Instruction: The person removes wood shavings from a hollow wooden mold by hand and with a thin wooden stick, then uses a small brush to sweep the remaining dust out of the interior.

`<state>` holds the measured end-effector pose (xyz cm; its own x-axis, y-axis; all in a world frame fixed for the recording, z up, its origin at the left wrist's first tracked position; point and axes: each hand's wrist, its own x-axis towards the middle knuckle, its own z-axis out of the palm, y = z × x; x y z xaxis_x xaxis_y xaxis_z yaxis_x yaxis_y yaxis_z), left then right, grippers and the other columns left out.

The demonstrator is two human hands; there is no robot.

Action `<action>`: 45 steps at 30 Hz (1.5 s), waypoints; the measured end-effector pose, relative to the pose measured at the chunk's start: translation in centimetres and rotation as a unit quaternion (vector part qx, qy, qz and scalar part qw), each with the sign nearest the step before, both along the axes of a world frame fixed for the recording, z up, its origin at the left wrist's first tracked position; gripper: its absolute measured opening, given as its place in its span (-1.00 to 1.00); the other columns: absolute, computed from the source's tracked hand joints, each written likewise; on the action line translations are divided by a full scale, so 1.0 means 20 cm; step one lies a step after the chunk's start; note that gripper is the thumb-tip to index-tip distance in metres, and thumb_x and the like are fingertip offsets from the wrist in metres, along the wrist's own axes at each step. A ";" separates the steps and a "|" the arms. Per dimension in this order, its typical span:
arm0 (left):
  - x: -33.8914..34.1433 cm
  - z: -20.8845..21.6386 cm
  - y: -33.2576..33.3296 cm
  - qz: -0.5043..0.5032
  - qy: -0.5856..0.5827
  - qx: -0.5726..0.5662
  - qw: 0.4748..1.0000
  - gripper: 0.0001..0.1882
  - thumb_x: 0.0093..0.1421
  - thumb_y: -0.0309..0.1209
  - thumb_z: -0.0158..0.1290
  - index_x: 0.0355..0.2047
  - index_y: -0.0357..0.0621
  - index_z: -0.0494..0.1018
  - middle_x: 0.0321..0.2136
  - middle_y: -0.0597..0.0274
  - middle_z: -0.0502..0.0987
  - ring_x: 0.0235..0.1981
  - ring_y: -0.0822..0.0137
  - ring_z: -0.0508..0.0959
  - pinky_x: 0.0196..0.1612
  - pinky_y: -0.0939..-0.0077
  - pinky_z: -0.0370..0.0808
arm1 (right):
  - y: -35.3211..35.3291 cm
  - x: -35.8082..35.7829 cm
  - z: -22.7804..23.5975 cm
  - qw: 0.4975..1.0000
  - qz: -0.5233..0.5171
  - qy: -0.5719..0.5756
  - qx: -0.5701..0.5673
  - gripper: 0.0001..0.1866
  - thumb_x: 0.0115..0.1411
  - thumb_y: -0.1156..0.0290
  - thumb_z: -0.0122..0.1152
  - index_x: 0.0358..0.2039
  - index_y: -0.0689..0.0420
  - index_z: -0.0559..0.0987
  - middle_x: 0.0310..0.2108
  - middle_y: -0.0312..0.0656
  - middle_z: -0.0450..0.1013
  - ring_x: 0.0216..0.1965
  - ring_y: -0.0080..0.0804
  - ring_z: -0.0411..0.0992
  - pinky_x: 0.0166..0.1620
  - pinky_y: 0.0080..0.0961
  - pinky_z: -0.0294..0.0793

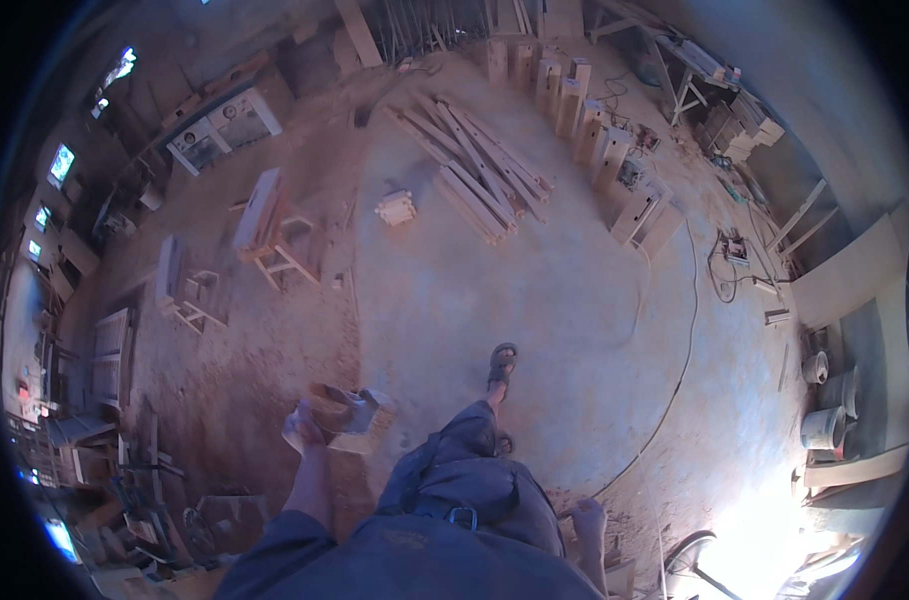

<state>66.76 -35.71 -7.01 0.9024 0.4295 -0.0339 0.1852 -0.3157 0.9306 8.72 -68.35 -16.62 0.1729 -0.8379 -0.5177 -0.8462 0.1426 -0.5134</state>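
Observation:
My left hand [300, 428] is out to the left of my body, closed at the edge of a pale, box-like thing [367, 428] with a brown upper part. Its exact kind is not clear; it looks like an open carton or bag, tilted and held off the floor. Low at my right side hangs my right hand [589, 518], seen from above and small, with its fingers mostly hidden. Nothing shows in it.
Long timber pieces [475, 165] lie piled ahead, near a small stack of short blocks [396, 208]. Upright wooden posts [575, 105] stand in a row to the right. A cable [683, 375] runs across the floor. Wooden trestles [265, 225] stand left; buckets [823, 428] stand far right.

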 end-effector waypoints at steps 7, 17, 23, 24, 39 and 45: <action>0.04 -0.02 -0.36 -0.016 0.063 0.062 0.996 -0.52 0.19 -0.08 0.29 -0.41 -0.40 0.69 -0.44 0.10 0.70 -0.36 0.30 0.64 -0.20 0.25 0.57 | -0.29 0.00 0.17 0.998 0.022 0.058 -0.018 -0.63 0.02 0.33 0.36 -0.14 0.17 0.76 -0.23 -0.02 0.72 -0.18 -0.16 0.70 -0.02 -0.29 0.66; 0.35 -0.21 -1.24 -0.031 0.070 -0.024 0.997 -0.60 0.15 -0.17 0.38 -0.52 -0.34 0.61 -0.52 0.16 0.63 -0.44 0.30 0.60 -0.28 0.29 0.55 | -0.82 -0.10 0.19 0.993 0.000 0.080 0.089 -0.73 0.08 0.25 0.35 -0.29 0.15 0.73 -0.31 0.01 0.67 -0.28 -0.16 0.66 -0.17 -0.21 0.63; 0.52 -0.10 -1.73 -0.019 0.027 -0.095 0.995 -0.62 0.15 -0.26 0.41 -0.63 -0.19 0.51 -0.61 0.34 0.52 -0.57 0.48 0.41 -0.44 0.40 0.41 | -1.11 0.00 0.21 0.988 -0.052 0.063 0.134 -0.80 0.09 0.29 0.35 -0.35 0.14 0.70 -0.38 -0.05 0.63 -0.36 -0.21 0.62 -0.26 -0.24 0.60; 0.55 -0.10 -1.78 -0.025 0.033 -0.074 0.996 -0.62 0.15 -0.26 0.41 -0.63 -0.20 0.51 -0.61 0.35 0.52 -0.56 0.48 0.41 -0.43 0.38 0.40 | -1.16 0.02 0.20 0.987 -0.054 0.060 0.141 -0.81 0.10 0.29 0.34 -0.36 0.14 0.69 -0.39 -0.06 0.63 -0.38 -0.22 0.61 -0.28 -0.25 0.60; 0.35 0.02 -2.16 0.030 0.107 0.119 0.987 -0.54 0.23 -0.12 0.41 -0.59 -0.27 0.61 -0.60 0.30 0.55 -0.51 0.40 0.46 -0.36 0.29 0.43 | -2.25 -0.06 -0.10 0.981 0.091 0.048 0.164 -0.87 0.14 0.39 0.33 -0.51 0.10 0.61 -0.54 -0.22 0.55 -0.59 -0.35 0.51 -0.51 -0.33 0.52; 0.07 0.00 -2.19 0.126 0.141 -0.045 0.981 -0.52 0.21 -0.06 0.44 -0.50 -0.29 0.64 -0.46 0.26 0.64 -0.44 0.39 0.56 -0.30 0.30 0.52 | -3.07 0.18 -0.14 0.991 -0.015 -0.024 0.134 -0.89 0.28 0.47 0.25 -0.23 0.19 0.67 -0.51 -0.22 0.56 -0.57 -0.42 0.56 -0.57 -0.46 0.53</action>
<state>68.21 -79.47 -7.11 0.7181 0.6209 -0.3144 0.4999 -0.1459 0.8537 12.39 -129.76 -19.44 0.1801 -0.6773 -0.7133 -0.8145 0.3039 -0.4942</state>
